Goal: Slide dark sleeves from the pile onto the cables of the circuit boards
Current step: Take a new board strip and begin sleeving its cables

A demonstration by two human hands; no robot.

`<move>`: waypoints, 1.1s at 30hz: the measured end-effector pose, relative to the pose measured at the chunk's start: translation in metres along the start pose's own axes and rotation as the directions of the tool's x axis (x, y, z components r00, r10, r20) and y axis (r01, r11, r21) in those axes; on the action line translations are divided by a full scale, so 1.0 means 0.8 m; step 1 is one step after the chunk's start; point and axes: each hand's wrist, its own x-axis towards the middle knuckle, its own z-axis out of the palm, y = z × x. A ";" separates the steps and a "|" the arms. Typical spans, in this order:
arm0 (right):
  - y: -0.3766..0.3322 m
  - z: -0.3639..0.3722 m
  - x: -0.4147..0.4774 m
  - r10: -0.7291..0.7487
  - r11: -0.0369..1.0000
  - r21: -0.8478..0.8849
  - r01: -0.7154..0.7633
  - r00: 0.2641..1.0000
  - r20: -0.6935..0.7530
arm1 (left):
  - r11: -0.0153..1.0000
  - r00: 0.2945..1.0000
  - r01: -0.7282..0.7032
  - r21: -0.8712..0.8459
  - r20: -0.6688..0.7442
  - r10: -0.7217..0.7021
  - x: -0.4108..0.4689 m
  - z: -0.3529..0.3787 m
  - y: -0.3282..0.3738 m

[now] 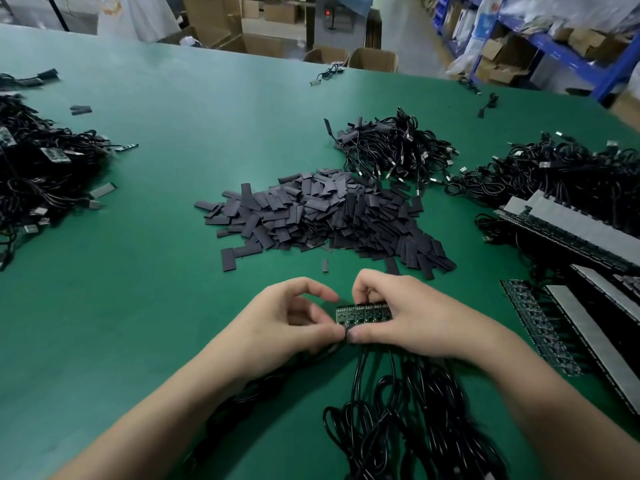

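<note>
A strip of small green circuit boards (360, 314) is held just above the green table, near its front. My right hand (401, 317) grips the strip from the right, fingers over its top edge and thumb beneath. My left hand (294, 320) pinches the strip's lower left corner, where a black cable (356, 372) leaves it. Several black cables (415, 420) hang from the boards toward me. A big pile of flat dark sleeves (322, 216) lies just beyond my hands. Whether a sleeve is between my fingers is hidden.
Heaps of black cabled boards lie at the left (38, 174), the centre back (394, 147) and the right (561, 171). More board strips with grey backing (568, 230) are stacked at the right edge. A loose sleeve (228, 259) lies near the pile. Cardboard boxes and shelving stand beyond the table.
</note>
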 end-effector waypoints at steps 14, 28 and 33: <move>0.016 -0.019 0.001 -0.067 0.972 0.220 0.083 0.995 -0.080 | 0.998 0.991 0.022 0.065 0.131 -0.030 0.039 0.006 0.021; 0.042 -0.016 0.018 -0.160 0.929 0.337 0.150 0.987 0.002 | 0.968 0.978 0.047 -0.248 0.207 0.005 0.051 -0.013 0.013; 0.036 -0.009 0.007 -0.063 0.992 0.104 0.070 0.996 -0.066 | 0.950 0.962 -0.260 -0.172 0.035 0.270 0.028 -0.036 0.043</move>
